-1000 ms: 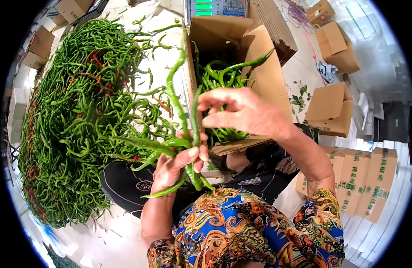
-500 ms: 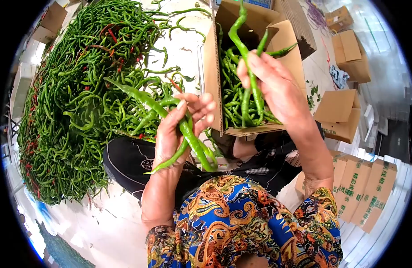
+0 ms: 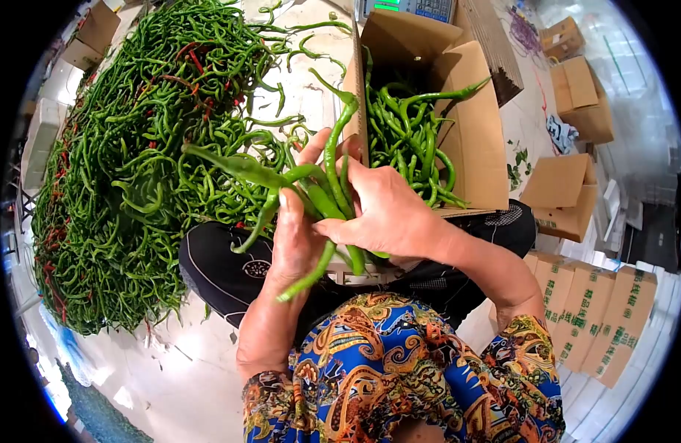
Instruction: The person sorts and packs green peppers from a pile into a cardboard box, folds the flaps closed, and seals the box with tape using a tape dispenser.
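Several long green chili peppers [image 3: 316,193] lie crosswise in my left hand [image 3: 292,240], its thumb pressed over them. My right hand [image 3: 392,210] has come up against the same bunch, its fingers closed around a curved green chili pepper [image 3: 341,151] that points upward. Fingertips of both hands overlap behind the peppers and are partly hidden. Just beyond my right hand stands an open cardboard box [image 3: 469,148] partly filled with green chili peppers [image 3: 418,140]. To the left of my left hand spreads a large heap of green chili peppers [image 3: 133,177] with some red ones mixed in.
A digital scale [image 3: 421,9] sits behind the box. Loose peppers [image 3: 307,52] lie on the pale surface between heap and box. Open cardboard boxes [image 3: 558,192] stand at the right, with flattened printed cartons [image 3: 591,317] nearer me. My knees are below the box and heap.
My right hand has moved left and down from above the box to meet my left hand, bringing green chili pepper to the bunch. More of the box's contents now show.
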The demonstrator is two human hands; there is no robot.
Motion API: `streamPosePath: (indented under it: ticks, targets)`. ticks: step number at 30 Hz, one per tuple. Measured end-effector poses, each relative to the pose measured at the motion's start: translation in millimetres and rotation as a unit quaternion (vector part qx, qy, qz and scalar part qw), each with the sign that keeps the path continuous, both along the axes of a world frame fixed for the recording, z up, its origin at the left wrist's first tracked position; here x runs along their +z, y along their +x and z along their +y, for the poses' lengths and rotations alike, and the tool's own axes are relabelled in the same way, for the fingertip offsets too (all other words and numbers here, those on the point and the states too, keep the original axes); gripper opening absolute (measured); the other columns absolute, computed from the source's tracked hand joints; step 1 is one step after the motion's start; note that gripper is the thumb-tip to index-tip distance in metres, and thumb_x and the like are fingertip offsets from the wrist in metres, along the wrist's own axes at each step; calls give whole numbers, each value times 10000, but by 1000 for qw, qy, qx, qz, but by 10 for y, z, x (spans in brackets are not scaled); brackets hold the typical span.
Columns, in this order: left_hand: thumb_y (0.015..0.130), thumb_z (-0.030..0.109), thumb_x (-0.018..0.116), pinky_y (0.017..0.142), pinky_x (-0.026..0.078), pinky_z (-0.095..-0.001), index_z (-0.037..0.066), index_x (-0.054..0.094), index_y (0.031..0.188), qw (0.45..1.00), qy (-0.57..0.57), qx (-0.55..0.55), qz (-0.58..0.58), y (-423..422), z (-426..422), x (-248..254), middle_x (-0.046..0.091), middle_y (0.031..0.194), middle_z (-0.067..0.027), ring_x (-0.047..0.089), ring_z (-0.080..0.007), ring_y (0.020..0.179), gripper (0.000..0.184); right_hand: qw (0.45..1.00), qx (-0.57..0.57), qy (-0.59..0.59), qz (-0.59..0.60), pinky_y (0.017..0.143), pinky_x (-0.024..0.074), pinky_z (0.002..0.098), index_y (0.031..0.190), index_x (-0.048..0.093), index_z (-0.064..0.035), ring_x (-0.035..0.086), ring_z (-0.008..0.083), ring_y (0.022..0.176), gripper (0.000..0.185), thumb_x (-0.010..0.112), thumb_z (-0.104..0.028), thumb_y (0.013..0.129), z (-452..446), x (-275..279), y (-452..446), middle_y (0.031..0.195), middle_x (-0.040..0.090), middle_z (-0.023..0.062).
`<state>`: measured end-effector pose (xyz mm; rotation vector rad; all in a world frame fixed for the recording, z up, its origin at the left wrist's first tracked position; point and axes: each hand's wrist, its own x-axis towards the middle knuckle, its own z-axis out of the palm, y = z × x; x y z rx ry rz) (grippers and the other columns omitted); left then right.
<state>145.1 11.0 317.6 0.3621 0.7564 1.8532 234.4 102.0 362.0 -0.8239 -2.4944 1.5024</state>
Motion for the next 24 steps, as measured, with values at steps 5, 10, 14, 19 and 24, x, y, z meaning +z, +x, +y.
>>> streamPosePath:
  ticks: [5, 10, 14, 19, 24]
  targets:
    - [805, 769, 499, 1112, 354, -409, 50, 194, 1517, 997, -46, -21, 66, -54, -31, 41, 370, 1480, -209, 429, -288, 1323, 1057, 994, -46, -41, -92, 677, 534, 342, 1082, 619, -30, 649, 222, 683, 458, 755, -214, 685, -3, 61, -63, 771, 660, 150]
    - [794, 750, 549, 1127, 325, -427, 26, 148, 1521, 992, 8, -37, 121, -26, -48, -17, 364, 1481, -223, 425, -299, 1319, 1102, 996, -27, -74, 50, 725, 523, 342, 1090, 603, 8, 670, 222, 793, 416, 741, -185, 749, -25, 6, 8, 873, 681, 134]
    - [787, 658, 657, 1065, 403, -423, 19, 240, 1489, 999, 3, -30, -12, -132, -123, 49, 468, 1377, -230, 507, -311, 1233, 1036, 913, -148, -322, 202, 604, 482, 243, 882, 684, -17, 604, 118, 657, 229, 720, -221, 784, 315, 566, 180, 759, 652, 51]
    - [956, 367, 580, 807, 527, -323, -15, 434, 1347, 998, 5, -3, -55, -222, -179, -51, 640, 1028, -156, 626, -212, 861, 566, 943, -193, -256, 87, 416, 353, 209, 893, 661, -30, 543, 81, 519, 288, 732, -292, 796, 1131, 663, 548, 720, 630, 36]
    - [957, 253, 589, 735, 521, -276, -26, 496, 1275, 998, -51, -10, -31, -381, -280, 188, 629, 912, -107, 608, -160, 786, 433, 956, -273, -107, 6, 591, 464, 248, 1034, 618, 15, 573, 136, 694, 563, 764, -467, 784, 1758, 26, 588, 797, 586, 44]
